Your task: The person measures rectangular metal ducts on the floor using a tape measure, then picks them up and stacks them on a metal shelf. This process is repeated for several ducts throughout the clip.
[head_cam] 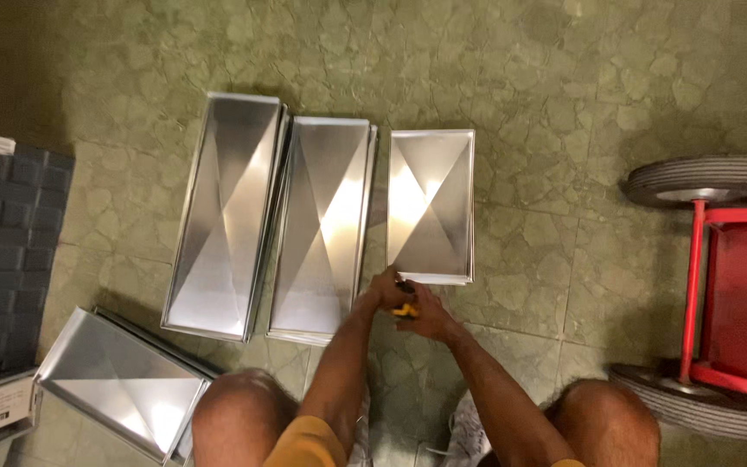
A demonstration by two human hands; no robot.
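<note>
— Four sheet-metal trays lie on the stone floor (529,259), and your hands meet at the near edge of the shortest tray (430,206), at about twelve o'clock from your knees. What have you got there?

— A small yellow-and-black tool (405,304), as far as it shows. Your left hand (384,291) curls over it from the nine o'clock side, fingers closed; your right hand (425,316) wraps it from below, also closed. What kind of tool it is, you cannot tell from here.

— Why so close to that edge?

— It looks as if you brace the tool against the tray's folded rim, squatting so both arms reach it.

— And the rest?

— Two longer trays, the middle tray (322,225) and the leftmost tray (226,212), lie side by side at eleven o'clock, edges overlapping. A fourth tray (123,380) sits skewed at eight o'clock. All are bright, smooth, shallow rectangles with diagonal creases. A dark ribbed crate (2,259) stands at nine o'clock, a red hand truck (737,294) with grey tyres at three.
</note>
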